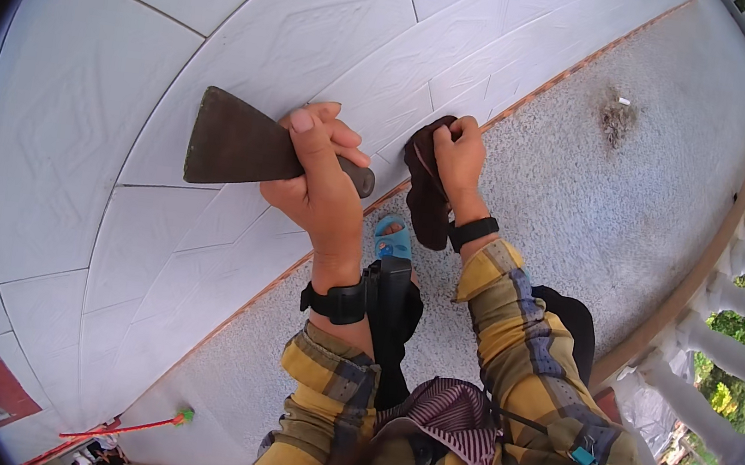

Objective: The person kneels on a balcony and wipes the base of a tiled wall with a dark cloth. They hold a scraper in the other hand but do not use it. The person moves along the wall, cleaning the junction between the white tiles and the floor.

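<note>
My left hand (321, 194) is closed round the handle of a putty knife (239, 142). Its wide, dark blade points left in front of the white tiled wall (255, 51); I cannot tell whether it touches the tiles. To the right, my right hand (461, 162) pinches a dark brown cloth (429, 204) near its top. Folded over, the cloth hangs down beside the foot of the wall, with its lower end below my fingers. Black bands circle both wrists.
A speckled grey floor (545, 189) meets the wall along a reddish-brown strip. One foot in a blue sandal (393, 240) stands below the cloth. Farther right lies a small dirt heap (617, 118). A white balustrade (729, 360) curves along the right. A red pole (120, 429) shows lower left.
</note>
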Tool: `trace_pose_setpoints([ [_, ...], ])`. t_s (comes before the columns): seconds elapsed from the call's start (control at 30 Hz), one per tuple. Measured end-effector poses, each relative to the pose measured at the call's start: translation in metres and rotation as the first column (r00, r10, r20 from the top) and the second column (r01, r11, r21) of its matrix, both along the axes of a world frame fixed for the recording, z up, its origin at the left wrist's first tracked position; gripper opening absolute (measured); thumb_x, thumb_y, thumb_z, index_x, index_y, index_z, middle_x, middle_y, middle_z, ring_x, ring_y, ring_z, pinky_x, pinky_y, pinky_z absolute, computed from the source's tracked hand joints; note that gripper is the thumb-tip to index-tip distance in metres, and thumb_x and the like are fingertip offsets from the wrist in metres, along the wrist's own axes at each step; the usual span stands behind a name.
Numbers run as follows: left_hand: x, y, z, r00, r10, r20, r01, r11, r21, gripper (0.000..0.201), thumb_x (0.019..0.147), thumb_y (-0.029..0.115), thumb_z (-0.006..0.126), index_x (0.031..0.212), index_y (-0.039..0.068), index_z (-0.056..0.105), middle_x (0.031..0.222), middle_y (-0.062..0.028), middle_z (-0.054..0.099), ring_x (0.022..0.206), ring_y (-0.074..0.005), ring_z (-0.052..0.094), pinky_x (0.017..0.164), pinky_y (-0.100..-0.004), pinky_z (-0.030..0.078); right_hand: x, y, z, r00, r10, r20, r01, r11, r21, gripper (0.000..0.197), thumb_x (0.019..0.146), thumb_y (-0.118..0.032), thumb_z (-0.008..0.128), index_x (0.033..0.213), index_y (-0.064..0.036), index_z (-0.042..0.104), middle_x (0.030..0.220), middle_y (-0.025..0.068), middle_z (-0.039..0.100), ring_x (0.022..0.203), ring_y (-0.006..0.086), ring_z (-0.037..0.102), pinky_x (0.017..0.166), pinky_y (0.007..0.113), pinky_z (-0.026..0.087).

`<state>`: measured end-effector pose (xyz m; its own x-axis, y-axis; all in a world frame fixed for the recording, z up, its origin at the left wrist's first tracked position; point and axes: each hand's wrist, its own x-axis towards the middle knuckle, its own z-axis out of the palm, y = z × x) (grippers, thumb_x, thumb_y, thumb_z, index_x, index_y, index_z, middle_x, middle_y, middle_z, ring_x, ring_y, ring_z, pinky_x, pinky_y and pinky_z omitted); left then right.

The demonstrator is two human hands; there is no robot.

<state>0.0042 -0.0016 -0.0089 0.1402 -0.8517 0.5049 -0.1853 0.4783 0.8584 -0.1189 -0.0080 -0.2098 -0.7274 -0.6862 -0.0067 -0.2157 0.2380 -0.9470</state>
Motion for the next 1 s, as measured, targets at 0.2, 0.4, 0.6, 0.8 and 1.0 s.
trace_pose_setpoints([
  [0.2, -0.005, 0.002, 0.003, 0.992, -0.021, -0.127, 0.024, 0.999, 0.023, 0.040, 0.104, 0.025, 0.051, 0.080, -0.004, 0.062, 0.068, -0.0082, 0.064, 0.048, -0.0118, 0.055, 0.049, -0.0233, 0.043, 0.005, 0.002, 0.072, 0.999, 0.034, 0.001, -0.033, 0.976, -0.217, 0.031, 0.082, -0.024, 0.076, 0.097, -0.0012, 0.061, 0.094, 0.0150, 0.064, 0.084, 0.0294, 0.063, 0.076, 0.039, 0.051],
  [0.4, 0.000, 0.004, 0.005, 0.988, -0.050, -0.144, 0.061, 0.996, 0.070, 0.039, 0.104, 0.025, 0.051, 0.078, -0.003, 0.061, 0.071, -0.0091, 0.065, 0.048, -0.0112, 0.055, 0.049, -0.0234, 0.043, 0.014, 0.007, 0.100, 0.996, 0.082, -0.028, -0.086, 0.969, -0.231, 0.032, 0.079, -0.023, 0.079, 0.095, -0.0004, 0.061, 0.092, 0.0138, 0.063, 0.081, 0.0264, 0.062, 0.075, 0.036, 0.052],
  [0.6, 0.000, 0.004, 0.005, 0.984, -0.068, -0.166, 0.080, 0.995, 0.065, 0.039, 0.104, 0.024, 0.052, 0.076, -0.002, 0.060, 0.072, -0.0099, 0.066, 0.049, -0.0104, 0.055, 0.049, -0.0234, 0.042, 0.014, 0.005, 0.097, 0.994, 0.090, -0.060, -0.101, 0.969, -0.225, 0.032, 0.081, -0.023, 0.077, 0.096, -0.0003, 0.060, 0.091, 0.0139, 0.064, 0.082, 0.0266, 0.062, 0.076, 0.037, 0.052],
  [0.8, -0.002, 0.004, 0.005, 0.988, -0.045, -0.146, 0.052, 0.998, 0.046, 0.040, 0.104, 0.024, 0.052, 0.076, -0.004, 0.061, 0.070, -0.0091, 0.065, 0.048, -0.0105, 0.054, 0.049, -0.0233, 0.042, 0.009, 0.002, 0.094, 0.995, 0.095, -0.008, -0.096, 0.989, -0.110, 0.028, 0.083, -0.023, 0.073, 0.093, -0.0001, 0.060, 0.089, 0.0163, 0.065, 0.080, 0.0317, 0.063, 0.074, 0.038, 0.051],
  [1.0, -0.004, 0.003, 0.006, 0.991, -0.041, -0.125, 0.045, 0.999, 0.028, 0.040, 0.104, 0.024, 0.051, 0.078, -0.005, 0.063, 0.069, -0.0083, 0.064, 0.048, -0.0108, 0.055, 0.048, -0.0225, 0.042, 0.013, 0.005, 0.103, 0.996, 0.086, -0.038, -0.091, 0.978, -0.188, 0.027, 0.084, -0.024, 0.071, 0.088, 0.0005, 0.061, 0.081, 0.0164, 0.066, 0.074, 0.0318, 0.064, 0.070, 0.039, 0.051],
])
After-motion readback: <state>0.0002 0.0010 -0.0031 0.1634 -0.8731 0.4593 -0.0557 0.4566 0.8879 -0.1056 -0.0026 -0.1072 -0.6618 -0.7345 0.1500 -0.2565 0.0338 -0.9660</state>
